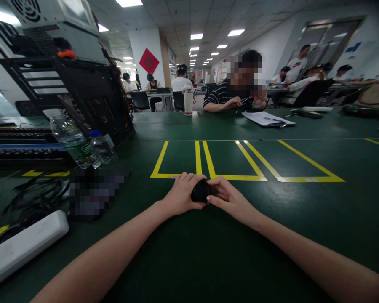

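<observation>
A small, smooth, rounded black object (199, 191) is held between my two hands over the green table, just below the yellow tape outlines. My left hand (180, 194) wraps round its left side, with the thumb below and the fingers above. At its right end, the thumb and fingers of my right hand (226, 197) close in a pinch. Much of the object is covered by my fingers, and its exact kind does not show.
Yellow tape (208, 162) marks several outlines on the green table (177, 261). To the left are a white power strip (28, 248), black cables (28, 206), bottles (77, 145) and computer cases (91, 97). Across the table, a person (236, 90) sits near a clipboard (268, 118) and a cup (188, 102).
</observation>
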### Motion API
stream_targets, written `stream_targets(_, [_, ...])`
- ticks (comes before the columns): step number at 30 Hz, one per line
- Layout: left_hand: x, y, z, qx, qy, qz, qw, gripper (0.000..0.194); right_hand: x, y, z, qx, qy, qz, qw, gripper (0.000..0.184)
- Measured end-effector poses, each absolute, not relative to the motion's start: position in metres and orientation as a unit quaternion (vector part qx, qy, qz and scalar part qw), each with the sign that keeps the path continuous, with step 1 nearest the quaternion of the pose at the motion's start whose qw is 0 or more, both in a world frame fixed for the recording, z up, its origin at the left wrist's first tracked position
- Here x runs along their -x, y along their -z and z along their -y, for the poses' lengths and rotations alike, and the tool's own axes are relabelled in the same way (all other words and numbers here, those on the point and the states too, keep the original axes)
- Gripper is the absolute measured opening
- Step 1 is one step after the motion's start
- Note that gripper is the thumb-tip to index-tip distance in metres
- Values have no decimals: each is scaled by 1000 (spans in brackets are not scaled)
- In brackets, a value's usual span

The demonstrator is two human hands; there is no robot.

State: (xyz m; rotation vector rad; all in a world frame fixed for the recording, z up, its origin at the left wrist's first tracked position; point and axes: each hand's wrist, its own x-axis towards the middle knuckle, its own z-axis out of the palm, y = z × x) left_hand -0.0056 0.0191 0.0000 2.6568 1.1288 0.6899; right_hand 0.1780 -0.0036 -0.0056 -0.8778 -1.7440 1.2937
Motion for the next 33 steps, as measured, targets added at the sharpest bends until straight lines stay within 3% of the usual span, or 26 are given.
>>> stream_targets(4, [7, -1, -19, -894, -231, -375, 87, 61, -177, 7, 2, 358, -515, 671, 395, 22])
stream_targets(11, [8, -3, -18, -893, -229, -376, 96, 60, -178, 1, 5, 382, -515, 679, 359, 29])
stream_targets(19, [7, -1, -19, -893, -233, -374, 90, 60, -176, 4, 4, 353, -523, 668, 395, 21])
stream_targets(29, [6, 1, -20, -892, -235, -375, 88, 61, -177, 5, 6, 349, -510, 681, 393, 29])
stream_targets(33, [6, 1, -20, -893, -235, -373, 86, 60, -177, 6, 5, 340, -512, 676, 406, 21])
